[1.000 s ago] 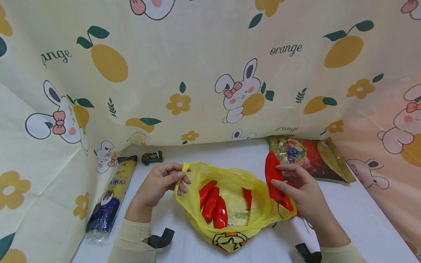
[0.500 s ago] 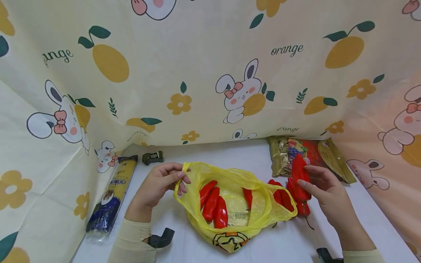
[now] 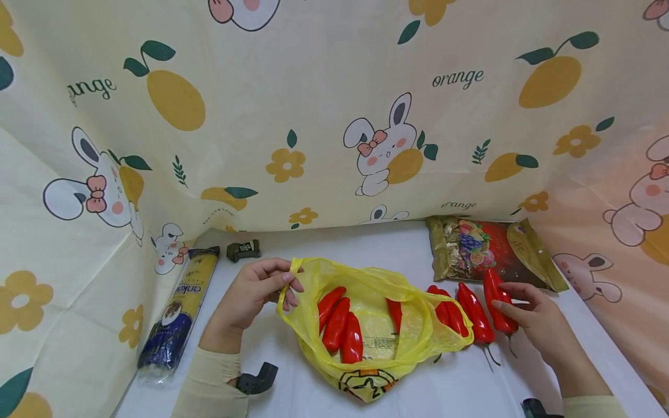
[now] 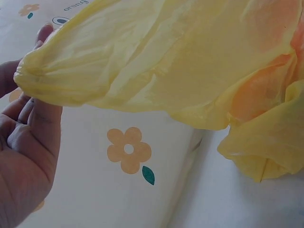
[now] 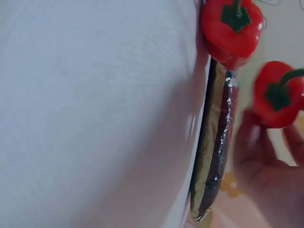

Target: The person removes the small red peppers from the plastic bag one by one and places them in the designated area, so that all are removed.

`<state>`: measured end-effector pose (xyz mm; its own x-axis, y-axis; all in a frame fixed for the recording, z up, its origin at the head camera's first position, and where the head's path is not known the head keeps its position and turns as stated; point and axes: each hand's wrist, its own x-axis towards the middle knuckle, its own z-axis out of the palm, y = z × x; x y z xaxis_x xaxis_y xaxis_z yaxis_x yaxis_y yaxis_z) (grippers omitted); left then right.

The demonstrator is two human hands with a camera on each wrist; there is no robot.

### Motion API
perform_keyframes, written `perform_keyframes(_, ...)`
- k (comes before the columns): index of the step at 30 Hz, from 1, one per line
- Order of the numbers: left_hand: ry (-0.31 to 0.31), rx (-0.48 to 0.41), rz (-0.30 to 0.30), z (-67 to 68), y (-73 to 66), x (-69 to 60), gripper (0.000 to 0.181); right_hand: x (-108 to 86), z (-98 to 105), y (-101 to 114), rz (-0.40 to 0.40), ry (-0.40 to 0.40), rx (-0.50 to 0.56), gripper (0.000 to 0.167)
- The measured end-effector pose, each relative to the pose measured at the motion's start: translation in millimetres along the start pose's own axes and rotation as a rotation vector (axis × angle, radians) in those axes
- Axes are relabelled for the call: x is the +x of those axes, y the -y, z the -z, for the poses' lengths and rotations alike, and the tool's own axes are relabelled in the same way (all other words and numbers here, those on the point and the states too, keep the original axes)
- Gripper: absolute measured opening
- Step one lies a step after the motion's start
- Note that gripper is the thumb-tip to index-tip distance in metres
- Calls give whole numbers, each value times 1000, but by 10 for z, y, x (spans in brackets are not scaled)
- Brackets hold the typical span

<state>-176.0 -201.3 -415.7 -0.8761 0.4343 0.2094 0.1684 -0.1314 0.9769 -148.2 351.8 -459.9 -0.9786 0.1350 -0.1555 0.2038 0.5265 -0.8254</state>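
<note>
My left hand pinches the left rim of a yellow plastic bag, holding its mouth open. Inside the bag lie several red chili peppers. Through the bag's right handle loop more red peppers show, partly covered by the plastic. A separate red pepper with a dark stem lies on the white table just right of the bag. Beside it, my right hand holds another red pepper between thumb and fingers; its green cap shows in the right wrist view.
A gold and dark red packet lies at the back right, behind the peppers. At the left stands a long blue and yellow package against the patterned cloth. A small dark wrapped item sits at the back left.
My right hand has carried the pepper from the bag's right side out to the right and lowered it beside the one on the table. The left hand has stayed put.
</note>
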Motion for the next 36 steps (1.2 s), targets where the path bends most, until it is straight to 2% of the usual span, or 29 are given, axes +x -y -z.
perform_keyframes(4, 4, -3, 1, -3, 6, 7, 24, 107, 46, -112, -58, 78, -60, 68)
perform_keyframes(8, 7, -9, -1, -2, 12, 9, 23, 170, 46, -167, -89, 117, -85, 66)
perform_keyframes(16, 10, -11, -2, -1, 10, 7, 24, 174, 12, -138, -78, 196, -106, 61)
perform_keyframes(24, 16, -11, -11, 2, 8, 5, 24, 138, 3, -72, -72, 231, -104, 66)
perform_keyframes(29, 22, -11, -15, -1, 5, 9, 24, 99, 24, -31, -58, 206, -134, 68)
perform_keyframes(32, 21, -12, -12, -7, -5, 10, 25, 59, 40, 17, -12, 132, -169, 64)
perform_keyframes(36, 19, -12, -7, -15, -21, 7, 26, -17, 35, 127, 64, 21, -157, 59)
